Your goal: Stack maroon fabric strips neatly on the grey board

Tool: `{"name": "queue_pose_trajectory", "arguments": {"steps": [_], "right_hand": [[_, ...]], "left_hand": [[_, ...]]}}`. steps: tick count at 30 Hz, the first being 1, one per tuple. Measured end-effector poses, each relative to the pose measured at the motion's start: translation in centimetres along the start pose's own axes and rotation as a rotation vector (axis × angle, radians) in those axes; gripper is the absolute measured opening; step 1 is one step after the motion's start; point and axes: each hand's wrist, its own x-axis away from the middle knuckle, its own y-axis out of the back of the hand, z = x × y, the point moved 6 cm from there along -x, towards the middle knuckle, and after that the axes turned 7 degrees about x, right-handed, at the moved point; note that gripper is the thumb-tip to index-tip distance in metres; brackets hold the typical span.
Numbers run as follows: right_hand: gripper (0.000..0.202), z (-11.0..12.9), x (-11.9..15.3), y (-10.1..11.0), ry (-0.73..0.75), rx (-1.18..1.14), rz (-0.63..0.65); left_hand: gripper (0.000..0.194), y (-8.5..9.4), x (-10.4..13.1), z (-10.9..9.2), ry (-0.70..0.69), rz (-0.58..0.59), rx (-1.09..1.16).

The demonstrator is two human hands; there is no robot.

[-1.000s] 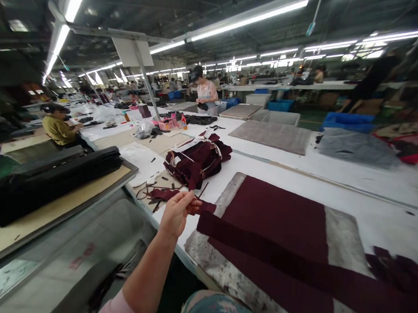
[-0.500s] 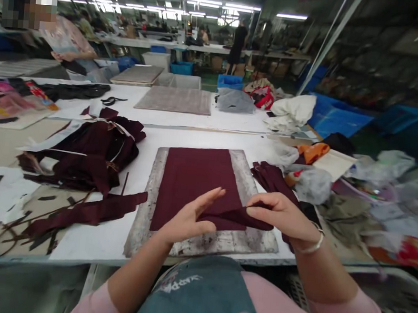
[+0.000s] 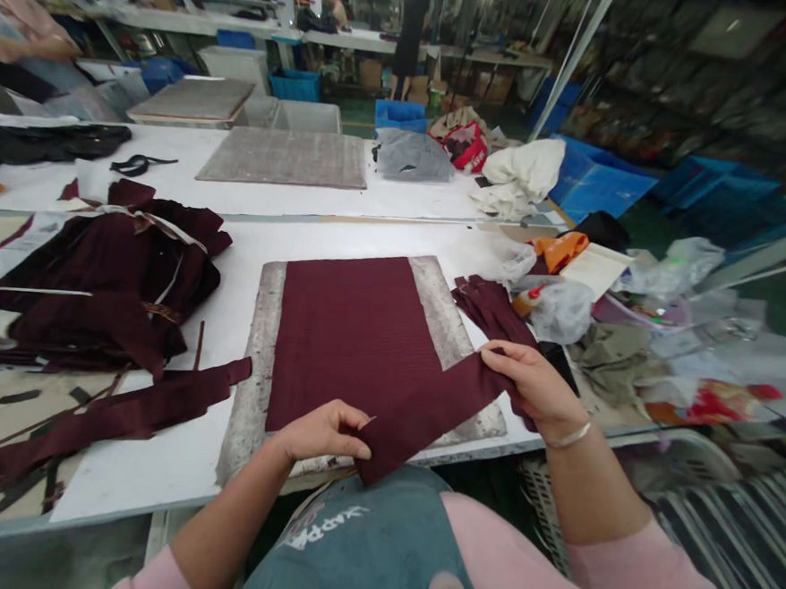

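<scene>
A maroon fabric strip point(image 3: 431, 414) is stretched between my hands, over the near right part of the board and its front edge. My left hand point(image 3: 329, 432) pinches its lower left end. At the upper right end, my right hand point(image 3: 535, 385) grips it between thumb and fingers. Beneath lies a larger maroon fabric piece point(image 3: 350, 336), flat on a worn grey board point(image 3: 255, 348). Narrow maroon strips point(image 3: 492, 310) lie just beyond my right hand.
A bundle of maroon fabric point(image 3: 111, 284) and a loose maroon piece point(image 3: 135, 411) lie at left. Plastic bags point(image 3: 560, 311) and cloths clutter the right. Behind are a second board point(image 3: 285, 157), black scissors point(image 3: 136, 165) and blue crates point(image 3: 596, 179). A person point(image 3: 27, 36) stands far left.
My left hand has gone from open to pinching the strip's end. The strip, bunched at my right hand before, is now spread out between both hands. The view has shifted right.
</scene>
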Motion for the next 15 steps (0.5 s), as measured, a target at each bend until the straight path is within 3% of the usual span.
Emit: {"name": "queue_pose_trajectory", "arguments": {"steps": [4, 8, 12, 15], "right_hand": [[0.026, -4.4, -1.1, 2.4, -0.055, 0.028, -0.088], [0.041, -12.0, -1.3, 3.7, -0.222, 0.223, -0.111], [0.04, -19.0, -1.0, 2.4, -0.309, 0.295, -0.012], [0.034, -21.9, -1.5, 1.4, -0.307, 0.319, -0.001]], "left_hand": [[0.025, 3.1, 2.1, 4.6, 0.116, -0.115, -0.062], [0.033, 6.9, 5.4, 10.0, 0.271, -0.322, 0.003], [0.037, 9.9, 9.1, 14.2, 0.388, -0.524, 0.075], [0.038, 11.7, 10.5, 16.2, 0.382, -0.649, 0.202]]}}
